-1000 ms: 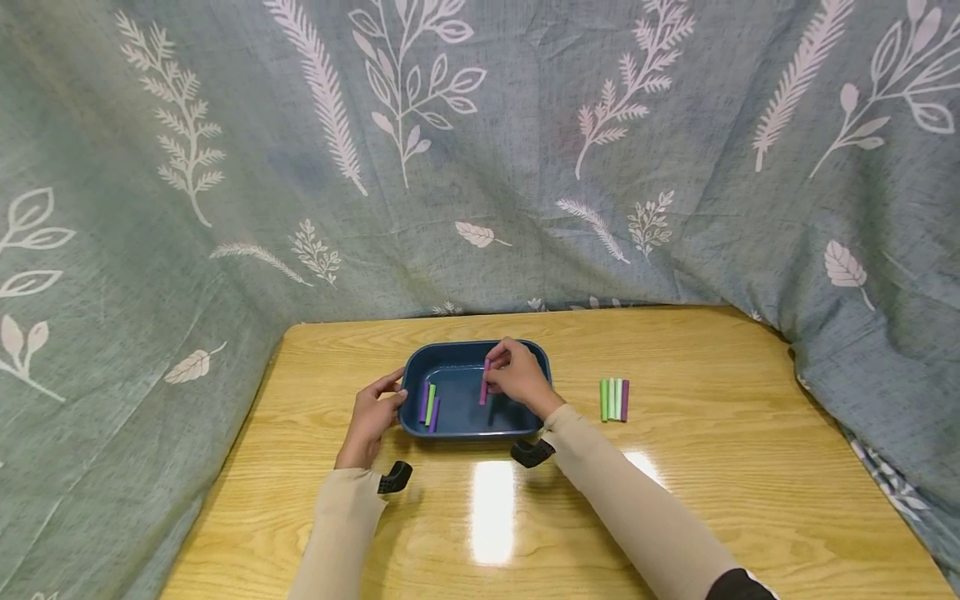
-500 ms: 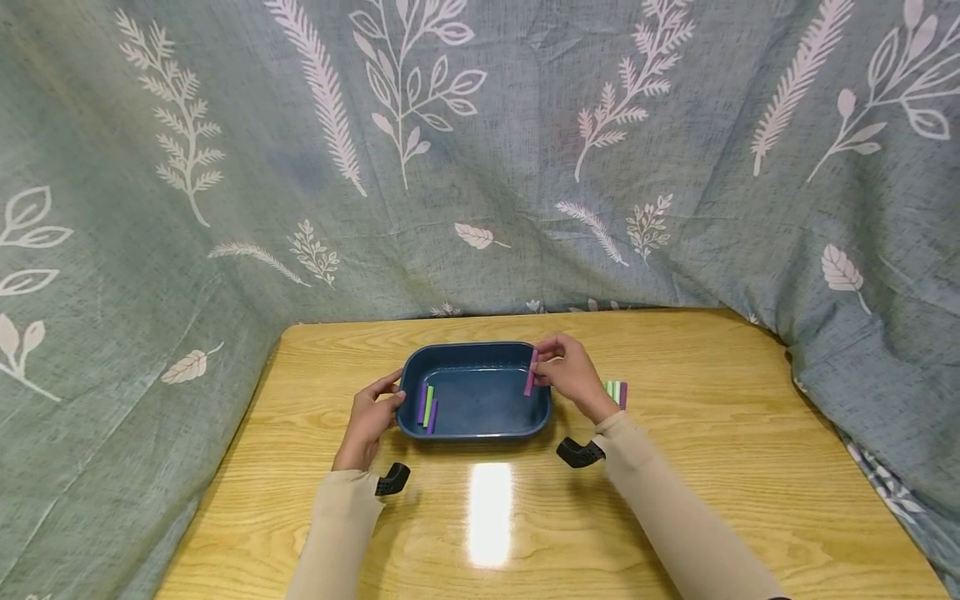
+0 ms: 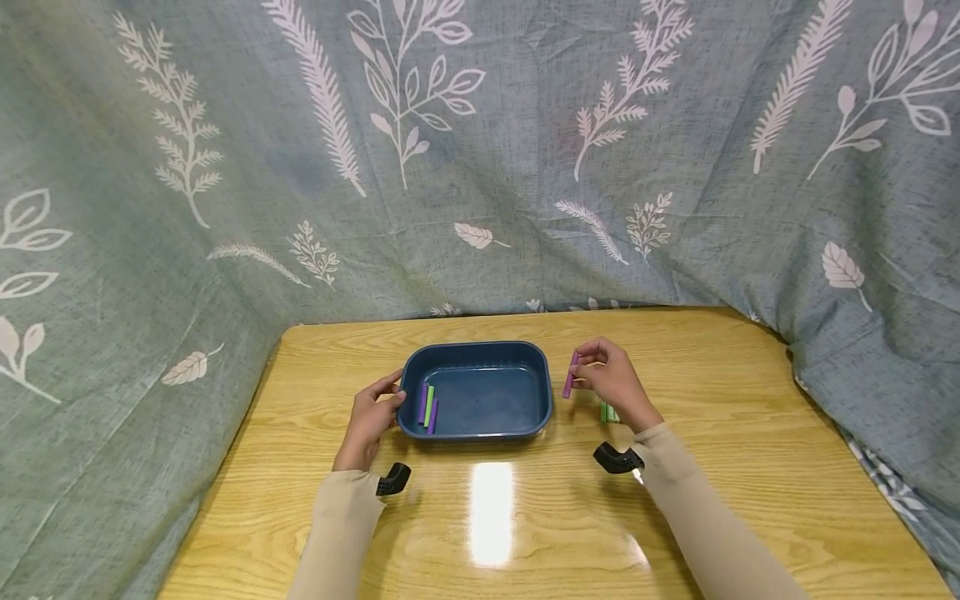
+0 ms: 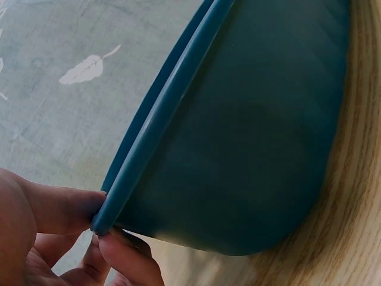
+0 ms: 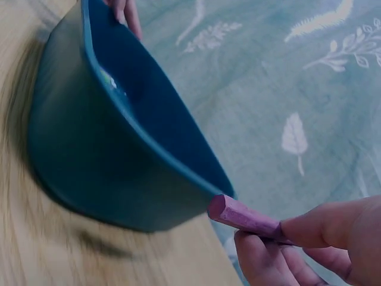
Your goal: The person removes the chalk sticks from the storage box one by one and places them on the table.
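A dark blue plastic tub (image 3: 480, 435) stands on the table. My left hand (image 3: 372, 418) grips its left rim; in the left wrist view the thumb and fingers (image 4: 134, 262) pinch the rim from both sides. Just off the tub's right side, my right hand (image 3: 611, 379) holds a purple chalk stick (image 5: 247, 220) between thumb and fingers, above the table. Inside the tub at the left lie two purple chalk sticks (image 3: 433, 417) with a green chalk stick (image 3: 429, 407) between them. Green chalk sticks (image 3: 606, 412) show partly beneath my right hand, which hides the others there.
The wooden table (image 3: 337, 350) has a grey-green leaf-patterned cloth (image 3: 525, 167) hanging behind it and at both sides. A black curved piece (image 3: 618, 458) juts from the right wrist, and another black piece (image 3: 394, 479) from the left.
My right hand has carried the purple chalk stick from over the tub rightward past its rim, now covering part of the chalk row on the table. My left hand stays on the tub.
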The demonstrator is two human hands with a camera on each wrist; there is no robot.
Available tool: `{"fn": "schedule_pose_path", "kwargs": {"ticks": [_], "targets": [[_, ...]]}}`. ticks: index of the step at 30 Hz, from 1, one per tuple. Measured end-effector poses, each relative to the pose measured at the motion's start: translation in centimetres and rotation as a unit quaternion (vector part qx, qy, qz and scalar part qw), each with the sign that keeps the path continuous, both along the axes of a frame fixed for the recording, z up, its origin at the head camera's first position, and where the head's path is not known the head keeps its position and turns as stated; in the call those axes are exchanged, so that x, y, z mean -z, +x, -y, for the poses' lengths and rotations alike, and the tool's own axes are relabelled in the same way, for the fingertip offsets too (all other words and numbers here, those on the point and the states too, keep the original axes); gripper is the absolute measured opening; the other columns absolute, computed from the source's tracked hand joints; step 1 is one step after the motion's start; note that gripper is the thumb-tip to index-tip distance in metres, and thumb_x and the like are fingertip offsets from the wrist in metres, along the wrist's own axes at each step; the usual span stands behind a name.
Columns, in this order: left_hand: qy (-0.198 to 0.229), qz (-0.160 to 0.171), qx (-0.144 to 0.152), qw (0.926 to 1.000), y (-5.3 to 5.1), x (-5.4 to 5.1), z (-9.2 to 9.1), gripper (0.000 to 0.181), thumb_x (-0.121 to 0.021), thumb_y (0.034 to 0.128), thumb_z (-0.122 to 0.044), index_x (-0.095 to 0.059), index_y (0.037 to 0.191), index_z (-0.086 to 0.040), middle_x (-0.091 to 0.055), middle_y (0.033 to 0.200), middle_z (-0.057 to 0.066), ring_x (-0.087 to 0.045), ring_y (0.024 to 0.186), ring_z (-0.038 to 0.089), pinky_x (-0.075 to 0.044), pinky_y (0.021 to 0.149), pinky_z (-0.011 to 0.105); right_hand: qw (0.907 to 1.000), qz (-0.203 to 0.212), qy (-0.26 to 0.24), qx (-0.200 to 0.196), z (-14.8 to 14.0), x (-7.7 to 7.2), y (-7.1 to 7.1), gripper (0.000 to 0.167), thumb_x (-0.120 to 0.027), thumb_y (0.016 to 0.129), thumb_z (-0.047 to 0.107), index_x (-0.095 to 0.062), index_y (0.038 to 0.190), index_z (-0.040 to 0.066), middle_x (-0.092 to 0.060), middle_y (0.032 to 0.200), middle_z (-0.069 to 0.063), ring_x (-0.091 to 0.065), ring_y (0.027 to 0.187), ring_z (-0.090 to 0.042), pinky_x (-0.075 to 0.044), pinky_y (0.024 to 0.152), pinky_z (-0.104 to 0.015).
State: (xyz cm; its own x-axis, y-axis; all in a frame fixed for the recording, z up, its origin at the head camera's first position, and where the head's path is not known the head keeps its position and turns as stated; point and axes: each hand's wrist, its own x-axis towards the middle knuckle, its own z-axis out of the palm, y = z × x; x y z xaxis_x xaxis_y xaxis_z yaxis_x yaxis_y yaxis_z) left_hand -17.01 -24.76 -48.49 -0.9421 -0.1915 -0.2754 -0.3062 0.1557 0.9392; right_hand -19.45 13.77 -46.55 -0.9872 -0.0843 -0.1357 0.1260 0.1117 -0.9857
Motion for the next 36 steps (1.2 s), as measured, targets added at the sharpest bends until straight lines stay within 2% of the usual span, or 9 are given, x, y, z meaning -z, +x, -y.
{"fn": "schedule_pose_path", "kwargs": {"ticks": [9, 19, 24, 29, 33, 36], "targets": [[-0.008, 0.001, 0.004, 1.0, 0.1, -0.1, 0.0, 0.047, -0.058, 0.1067, -0.001, -0.056, 0.153, -0.005, -0.049, 0.118, 0.01, -0.055, 0.074, 0.011, -0.048, 0.057, 0.022, 0.9998, 0.005, 0.021, 0.005, -2.9, 0.6, 0.8, 0.036, -0.059, 0.104, -0.003, -0.049, 0.136, -0.013, -0.057, 0.115, -0.019, -0.067, 0.09, -0.015, -0.062, 0.091, -0.043], [-0.002, 0.001, 0.0, 1.0, 0.1, -0.1, -0.1, 0.047, -0.057, 0.1068, -0.001, -0.055, 0.154, -0.004, -0.048, 0.117, 0.01, -0.055, 0.073, 0.011, -0.049, 0.056, 0.021, 0.9973, 0.013, 0.068, 0.024, -5.9, 1.5, 1.8, 0.038, -0.063, 0.104, 0.001, -0.05, 0.138, -0.011, -0.059, 0.118, -0.019, -0.066, 0.089, -0.012, -0.061, 0.08, -0.032], [-0.003, 0.003, -0.002, 1.0, 0.0, -0.1, -0.2, 0.047, -0.057, 0.107, 0.0, -0.056, 0.154, -0.005, -0.049, 0.117, 0.011, -0.056, 0.072, 0.01, -0.05, 0.057, 0.02, 0.9962, 0.016, 0.08, 0.03, -7.3, 2.2, 2.1, 0.039, -0.062, 0.104, 0.001, -0.05, 0.138, -0.012, -0.06, 0.116, -0.02, -0.068, 0.086, -0.011, -0.062, 0.08, -0.031], [-0.005, 0.002, 0.0, 1.0, 0.1, -0.2, -0.1, 0.047, -0.057, 0.1069, -0.001, -0.055, 0.154, -0.005, -0.049, 0.117, 0.01, -0.055, 0.074, 0.01, -0.05, 0.058, 0.022, 0.9944, 0.021, 0.096, 0.038, -8.3, 2.9, 2.5, 0.036, -0.062, 0.104, -0.001, -0.05, 0.136, -0.014, -0.062, 0.113, -0.02, -0.067, 0.082, -0.007, -0.061, 0.077, -0.027], [-0.006, 0.002, 0.003, 1.0, 0.2, -0.3, -0.1, 0.047, -0.057, 0.1071, -0.002, -0.055, 0.154, -0.005, -0.049, 0.117, 0.009, -0.056, 0.077, 0.011, -0.05, 0.058, 0.022, 0.9903, 0.023, 0.13, 0.043, -8.8, 3.4, 2.7, 0.034, -0.063, 0.103, -0.001, -0.053, 0.133, -0.013, -0.064, 0.114, -0.022, -0.064, 0.084, -0.006, -0.058, 0.073, -0.023], [-0.003, 0.002, 0.002, 1.0, 0.2, -0.3, -0.2, 0.047, -0.057, 0.1072, -0.001, -0.055, 0.154, -0.005, -0.049, 0.117, 0.009, -0.057, 0.076, 0.011, -0.05, 0.058, 0.022, 0.9894, 0.03, 0.135, 0.046, -8.8, 3.7, 2.8, 0.033, -0.063, 0.103, -0.002, -0.053, 0.133, -0.013, -0.064, 0.115, -0.022, -0.063, 0.085, -0.006, -0.058, 0.072, -0.023]]}}
